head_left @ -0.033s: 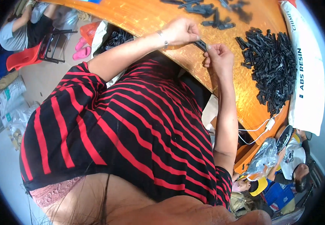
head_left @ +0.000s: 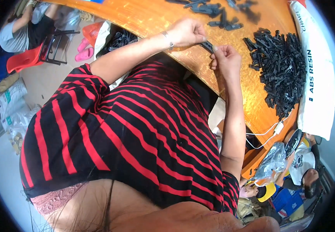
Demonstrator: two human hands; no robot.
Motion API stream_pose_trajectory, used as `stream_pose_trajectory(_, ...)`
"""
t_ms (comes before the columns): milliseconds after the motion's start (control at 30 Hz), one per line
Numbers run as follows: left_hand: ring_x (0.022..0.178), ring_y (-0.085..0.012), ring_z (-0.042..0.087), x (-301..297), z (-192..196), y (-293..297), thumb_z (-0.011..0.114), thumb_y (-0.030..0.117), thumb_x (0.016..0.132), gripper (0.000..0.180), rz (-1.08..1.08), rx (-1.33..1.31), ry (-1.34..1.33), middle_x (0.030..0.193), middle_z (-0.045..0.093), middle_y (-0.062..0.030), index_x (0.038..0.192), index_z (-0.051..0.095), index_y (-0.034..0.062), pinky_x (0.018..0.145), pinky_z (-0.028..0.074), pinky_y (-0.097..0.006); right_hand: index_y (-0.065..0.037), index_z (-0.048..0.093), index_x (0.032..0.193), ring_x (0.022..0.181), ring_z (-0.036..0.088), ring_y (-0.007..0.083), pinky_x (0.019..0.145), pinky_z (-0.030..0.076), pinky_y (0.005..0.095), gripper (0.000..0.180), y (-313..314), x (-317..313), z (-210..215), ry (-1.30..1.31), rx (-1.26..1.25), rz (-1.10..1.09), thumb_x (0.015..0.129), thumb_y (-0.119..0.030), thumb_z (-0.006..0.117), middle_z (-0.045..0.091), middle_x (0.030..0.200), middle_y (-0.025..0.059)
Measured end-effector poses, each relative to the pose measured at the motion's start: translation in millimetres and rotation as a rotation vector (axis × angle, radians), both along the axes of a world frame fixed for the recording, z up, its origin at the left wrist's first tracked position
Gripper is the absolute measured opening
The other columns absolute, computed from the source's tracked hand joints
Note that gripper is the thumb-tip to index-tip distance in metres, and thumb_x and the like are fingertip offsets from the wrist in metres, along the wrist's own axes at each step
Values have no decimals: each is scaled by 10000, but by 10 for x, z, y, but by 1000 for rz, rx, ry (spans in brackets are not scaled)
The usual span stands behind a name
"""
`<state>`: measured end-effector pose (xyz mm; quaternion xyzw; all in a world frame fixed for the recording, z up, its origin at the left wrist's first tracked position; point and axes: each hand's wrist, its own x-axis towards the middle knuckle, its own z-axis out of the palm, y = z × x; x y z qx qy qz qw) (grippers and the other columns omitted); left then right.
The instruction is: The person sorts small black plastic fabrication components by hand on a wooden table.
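Observation:
Between my two hands, over the near edge of the wooden table (head_left: 198, 63), is a small, narrow black plastic part (head_left: 206, 46). My left hand (head_left: 186, 33) pinches its upper left end between thumb and fingers. At the other end, the fingertips of my right hand (head_left: 226, 60) are closed on the same part. To the right of my hands lies a large heap of similar black plastic parts (head_left: 277, 69). A looser group of black parts (head_left: 223, 19) is spread beyond my hands, toward the far side of the table.
A white printed sack (head_left: 317, 77) lies along the table's right side. A white cable with a small connector (head_left: 278, 128) hangs at the right edge. Below the table's left edge, an open bag holds more black parts (head_left: 122, 40). Other people sit nearby, one by a red chair (head_left: 25, 60).

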<state>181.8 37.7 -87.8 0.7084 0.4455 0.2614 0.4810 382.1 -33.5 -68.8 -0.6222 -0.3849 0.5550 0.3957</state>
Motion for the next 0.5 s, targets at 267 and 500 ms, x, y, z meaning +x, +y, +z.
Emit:
stream_pose_trajectory(267, 719, -217, 652, 92, 180, 0, 714, 177, 866, 135, 16, 30, 282, 770, 674, -89, 869, 655, 55, 694, 521, -364, 1, 568, 827, 434, 554, 126, 414, 448, 284, 204, 89, 4, 22, -308, 9, 119, 951, -106, 689, 641, 658, 75)
stream_pose_trajectory(500, 755, -290, 643, 122, 232, -120, 657, 170, 881, 129, 46, 86, 278, 770, 649, -117, 864, 604, 54, 713, 504, -408, -20, 648, 844, 668, 672, 292, 644, 523, 402, 239, 65, 21, -119, -704, 199, 126, 870, -225, 769, 684, 730, 155)
